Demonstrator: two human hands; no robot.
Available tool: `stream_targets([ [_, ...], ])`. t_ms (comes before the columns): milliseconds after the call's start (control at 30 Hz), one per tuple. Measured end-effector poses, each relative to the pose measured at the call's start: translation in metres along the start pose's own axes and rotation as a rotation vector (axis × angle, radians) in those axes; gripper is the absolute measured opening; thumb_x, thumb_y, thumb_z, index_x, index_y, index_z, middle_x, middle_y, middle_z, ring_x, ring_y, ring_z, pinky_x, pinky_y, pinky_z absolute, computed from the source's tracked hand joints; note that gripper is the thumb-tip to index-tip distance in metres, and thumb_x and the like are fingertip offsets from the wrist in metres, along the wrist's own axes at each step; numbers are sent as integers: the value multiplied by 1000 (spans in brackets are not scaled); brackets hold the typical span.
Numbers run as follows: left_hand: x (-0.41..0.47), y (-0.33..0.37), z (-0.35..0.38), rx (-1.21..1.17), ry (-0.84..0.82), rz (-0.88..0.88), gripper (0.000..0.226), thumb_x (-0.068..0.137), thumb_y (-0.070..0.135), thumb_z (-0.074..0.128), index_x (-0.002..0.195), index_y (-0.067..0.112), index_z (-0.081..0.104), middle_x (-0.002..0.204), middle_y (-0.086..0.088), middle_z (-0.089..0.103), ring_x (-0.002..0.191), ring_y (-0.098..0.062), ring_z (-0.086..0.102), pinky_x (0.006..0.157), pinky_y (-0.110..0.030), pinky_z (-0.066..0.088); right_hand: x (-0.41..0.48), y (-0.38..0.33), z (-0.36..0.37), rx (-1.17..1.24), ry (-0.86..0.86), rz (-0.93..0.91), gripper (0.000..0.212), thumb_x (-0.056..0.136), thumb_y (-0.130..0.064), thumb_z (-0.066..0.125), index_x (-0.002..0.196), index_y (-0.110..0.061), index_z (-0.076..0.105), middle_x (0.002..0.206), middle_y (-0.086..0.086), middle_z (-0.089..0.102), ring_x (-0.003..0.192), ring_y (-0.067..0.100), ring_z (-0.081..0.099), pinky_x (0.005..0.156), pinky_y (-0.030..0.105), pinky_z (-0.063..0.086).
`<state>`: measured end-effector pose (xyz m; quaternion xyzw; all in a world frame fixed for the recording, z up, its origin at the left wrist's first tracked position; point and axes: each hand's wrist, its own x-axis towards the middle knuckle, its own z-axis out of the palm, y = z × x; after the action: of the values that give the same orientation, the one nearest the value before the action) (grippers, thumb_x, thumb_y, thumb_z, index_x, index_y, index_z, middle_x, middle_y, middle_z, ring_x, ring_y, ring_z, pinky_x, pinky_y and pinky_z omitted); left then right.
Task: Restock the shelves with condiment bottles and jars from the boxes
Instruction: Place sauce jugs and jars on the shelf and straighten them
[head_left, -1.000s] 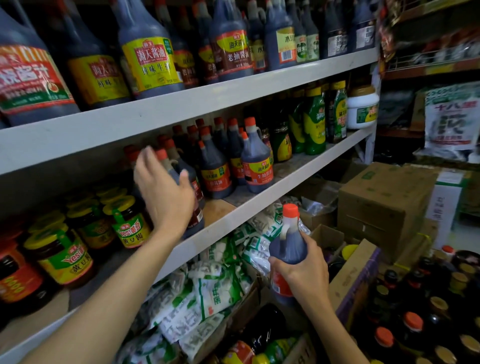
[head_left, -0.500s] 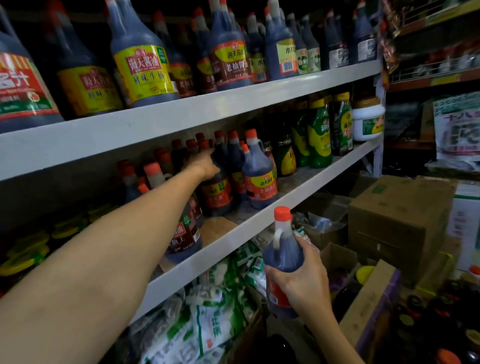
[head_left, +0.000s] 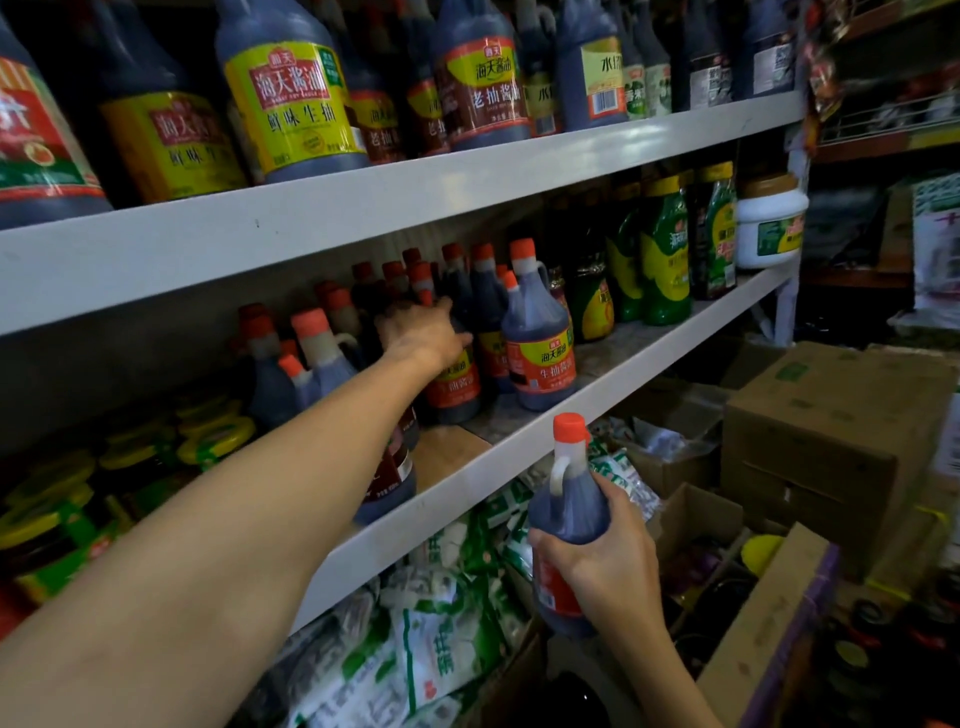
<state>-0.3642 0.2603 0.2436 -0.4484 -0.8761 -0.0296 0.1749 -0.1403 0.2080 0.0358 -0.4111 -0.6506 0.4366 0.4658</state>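
Bottle (head_left: 569, 525) in right hand (head_left: 608, 566), fingers wrapped tight round its body, held below the middle shelf (head_left: 519, 457) front edge, not yet shelved. Farther in, left hand (head_left: 423, 332) among red-capped bottles (head_left: 537, 343) mid-shelf, fingers spread on them; closed on one or only pushing, cannot tell. Bare patch of shelf by the front edge, probably the next slot. More bottles waiting in boxes (head_left: 769, 639) at lower right: restocking partway, plenty left.

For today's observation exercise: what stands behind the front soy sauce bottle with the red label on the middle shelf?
Behind the front bottle stand more orange-capped bottles in rows, and the left hand reaches among them. The shelf's dark back and those bottles' lower parts are hidden.
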Motion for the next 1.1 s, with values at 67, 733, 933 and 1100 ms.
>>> stream_targets([
  [67,1,-4,6,-119,-106,47,70,92,47,59,152,34,26,149,-18,41,132,-41,44,105,-47,43,1,0,0,2,7,0,91,58,-51,87,136,-37,42,123,-9,50,111,19,55,92,47,51],
  [733,-48,12,-8,-337,445,50,39,96,25,53,136,22,58,122,-18,66,110,-40,62,87,-45,52,0,-7,-7,-73,43,-43,89,62,-49,87,137,-29,45,125,-7,50,113,17,52,92,44,49],
  [933,-37,54,7,-910,18,-9,63,89,41,70,141,10,50,136,-12,60,124,-30,57,100,-45,50,1,-4,-8,-74,56,-19,88,61,-51,86,136,-32,45,123,-9,49,110,16,53,88,39,49],
  [1100,-15,79,27,-939,-10,-91,72,77,48,80,131,12,49,135,-11,59,121,-31,58,94,-39,51,2,-7,-10,-96,72,-2,91,60,-53,86,137,-35,41,123,-13,46,111,13,51,84,32,42],
])
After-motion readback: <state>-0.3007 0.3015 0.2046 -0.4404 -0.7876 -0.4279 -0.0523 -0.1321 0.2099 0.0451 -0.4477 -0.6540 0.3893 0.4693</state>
